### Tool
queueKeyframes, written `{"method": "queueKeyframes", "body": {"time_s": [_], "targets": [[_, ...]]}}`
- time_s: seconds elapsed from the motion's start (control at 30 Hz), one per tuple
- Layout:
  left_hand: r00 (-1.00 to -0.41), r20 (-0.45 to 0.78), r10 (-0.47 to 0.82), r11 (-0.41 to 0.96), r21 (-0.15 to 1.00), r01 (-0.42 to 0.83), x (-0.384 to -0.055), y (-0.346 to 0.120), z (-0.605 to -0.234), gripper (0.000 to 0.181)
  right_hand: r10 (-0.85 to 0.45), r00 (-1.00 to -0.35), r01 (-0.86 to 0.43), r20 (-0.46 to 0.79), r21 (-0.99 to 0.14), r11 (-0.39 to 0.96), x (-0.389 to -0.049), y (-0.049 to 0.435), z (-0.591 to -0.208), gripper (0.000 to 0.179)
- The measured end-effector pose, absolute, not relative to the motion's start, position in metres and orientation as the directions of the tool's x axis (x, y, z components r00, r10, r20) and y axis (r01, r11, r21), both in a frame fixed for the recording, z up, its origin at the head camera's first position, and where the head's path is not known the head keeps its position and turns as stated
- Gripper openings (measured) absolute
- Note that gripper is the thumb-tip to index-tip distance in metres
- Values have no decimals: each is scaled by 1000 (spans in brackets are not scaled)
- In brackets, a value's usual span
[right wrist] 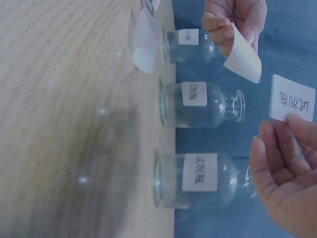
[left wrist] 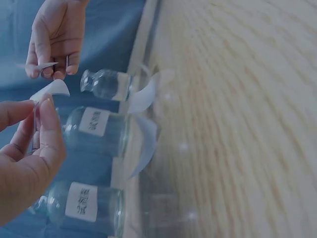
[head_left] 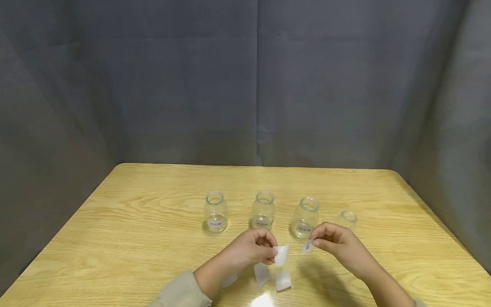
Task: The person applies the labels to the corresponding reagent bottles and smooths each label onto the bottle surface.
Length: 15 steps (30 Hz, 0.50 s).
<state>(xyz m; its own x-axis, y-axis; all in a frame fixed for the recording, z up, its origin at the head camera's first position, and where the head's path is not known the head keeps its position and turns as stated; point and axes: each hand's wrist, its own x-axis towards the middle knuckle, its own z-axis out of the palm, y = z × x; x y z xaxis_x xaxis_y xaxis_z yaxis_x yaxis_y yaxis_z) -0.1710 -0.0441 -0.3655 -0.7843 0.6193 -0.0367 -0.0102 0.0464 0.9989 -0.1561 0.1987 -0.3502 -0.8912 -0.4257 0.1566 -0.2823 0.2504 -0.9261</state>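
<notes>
My left hand [head_left: 251, 248] pinches a blank white backing paper [head_left: 281, 256], which curls in the right wrist view. To its right, my right hand [head_left: 341, 246] pinches a small white label [head_left: 307, 246] by its edge between thumb and fingers. Dark printed characters show on this label [right wrist: 292, 98] in the right wrist view. The two papers are apart. Behind the hands stand several clear glass jars in a row: a left jar [head_left: 215, 213], a middle jar [head_left: 263, 211] and a third jar [head_left: 305, 217], each bearing a printed label. A rightmost jar [head_left: 347, 217] is partly hidden by my right hand.
White paper pieces lie near the front of the wooden table [head_left: 153, 213]: one piece [head_left: 262, 274] below my left hand, another [head_left: 283, 281] to its right, a third [head_left: 229, 279] beside the left forearm. A dark grey curtain [head_left: 184, 85] surrounds the table's back and sides.
</notes>
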Motion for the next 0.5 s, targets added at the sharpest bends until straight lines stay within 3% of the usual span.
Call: {"method": "queueKeyframes", "body": {"time_s": [0.3, 0.5], "targets": [[-753, -109, 649, 96, 993, -61, -168, -18, -374, 7, -448, -886, -232, 122, -952, 200, -155, 209, -366, 22], [-729, -134, 671, 168, 985, -27, -168, -2, -373, 6, -426, -898, -219, 106, -949, 226, -154, 213, -366, 30]]}}
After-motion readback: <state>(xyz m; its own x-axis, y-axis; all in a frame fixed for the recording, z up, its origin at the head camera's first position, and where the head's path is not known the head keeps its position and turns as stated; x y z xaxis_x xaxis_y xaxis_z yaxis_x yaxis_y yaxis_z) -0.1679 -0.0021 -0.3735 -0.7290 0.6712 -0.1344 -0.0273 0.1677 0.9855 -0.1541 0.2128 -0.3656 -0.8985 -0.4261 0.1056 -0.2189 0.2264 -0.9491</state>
